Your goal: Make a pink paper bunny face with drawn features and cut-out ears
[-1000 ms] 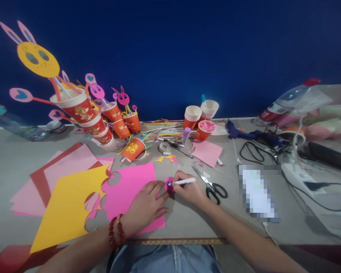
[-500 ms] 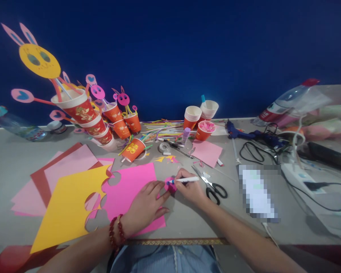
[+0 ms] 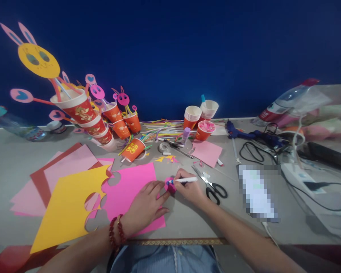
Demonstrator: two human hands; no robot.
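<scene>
My right hand (image 3: 191, 189) is closed around a white marker (image 3: 189, 179), its blue tip on a small magenta paper cutout (image 3: 172, 188) that bears blue marks. My left hand (image 3: 147, 203) lies flat with the fingers stretched out, fingertips at the cutout's left edge. Under that palm is a bright pink sheet (image 3: 139, 174) with curved bites cut from its left side. A yellow sheet (image 3: 65, 204) with round cut-outs overlaps further left. Black-handled scissors (image 3: 213, 186) lie partly open to the right of my right hand.
Rabbit figures in red paper cups (image 3: 79, 108) stand back left. Behind my hands are a tipped cup (image 3: 134, 149), a tape roll (image 3: 163, 147), paper scraps and pipe cleaners (image 3: 165, 131). To the right lie a phone (image 3: 257, 193), a glue gun (image 3: 244, 133), cables and a power strip (image 3: 304, 178).
The marker's rear end has shifted slightly left and its tilt has changed a little over the cutout. My left hand stays in place.
</scene>
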